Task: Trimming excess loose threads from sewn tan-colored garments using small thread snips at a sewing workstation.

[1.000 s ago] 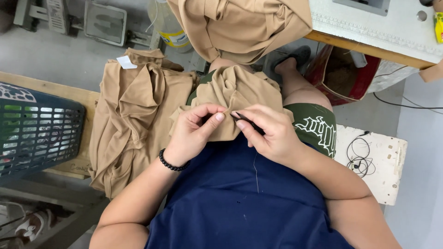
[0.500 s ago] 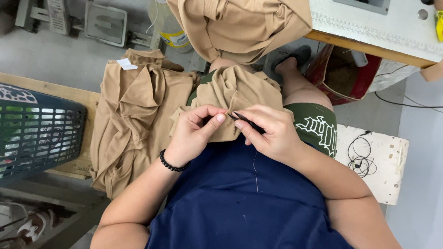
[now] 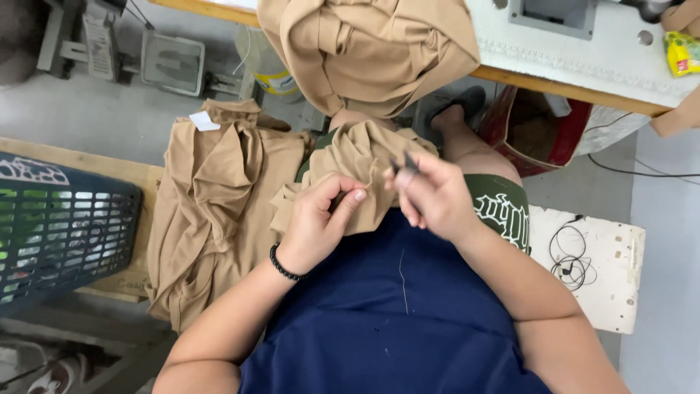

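Head view, looking down at a seated person's lap. At far left a dark plastic basket stands on a wooden bench, and beside it a pile of tan garments lies draped over the bench edge, a white tag at its top. Right of the pile, a tan cloth piece rests bunched on the person's lap, against the navy shirt. The left hand, a black bead bracelet at its wrist, is curled nearly closed, thumb and fingertips pinching the near edge of the cloth piece. The right hand is raised just beside and slightly above that edge, its fingers closed on a small dark tool, which looks blurred; whether the tool touches the cloth cannot be told. Above, more tan fabric hangs from a white sewing table. At right, a white board carries a coiled black cord. Grey floor surrounds the bench.
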